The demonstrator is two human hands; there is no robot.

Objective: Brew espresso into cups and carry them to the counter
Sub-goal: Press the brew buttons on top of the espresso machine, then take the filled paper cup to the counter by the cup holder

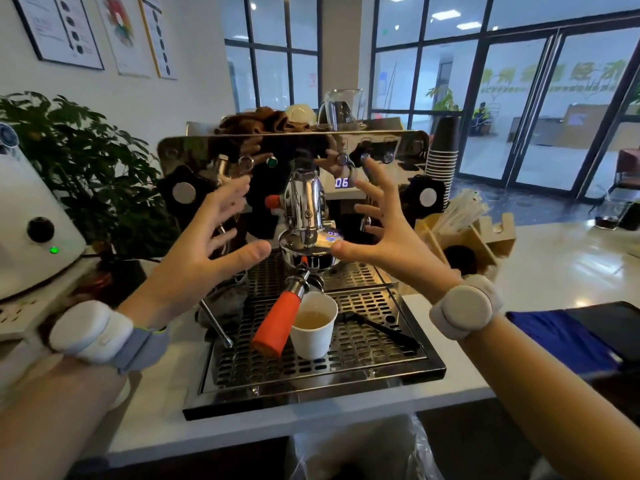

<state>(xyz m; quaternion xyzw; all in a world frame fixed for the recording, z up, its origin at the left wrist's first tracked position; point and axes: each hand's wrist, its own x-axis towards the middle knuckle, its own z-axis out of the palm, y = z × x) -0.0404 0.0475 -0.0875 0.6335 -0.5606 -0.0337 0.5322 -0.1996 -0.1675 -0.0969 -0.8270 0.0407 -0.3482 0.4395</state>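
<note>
White paper cup (313,323) parked under orange-handled steel portafilter (294,289) to catch espresso; left hand (204,247) and right hand (388,233) spread empty, waiting.

Espresso machine (294,161): chrome, mirror-finish front, display reads 06. Portafilter (277,318) locked in the group head, orange handle pointing toward the camera and slightly left. 1 white paper cup (313,325) upright on the perforated drip tray (363,351), just right of the handle, roughly half full of pale brown liquid.
</note>
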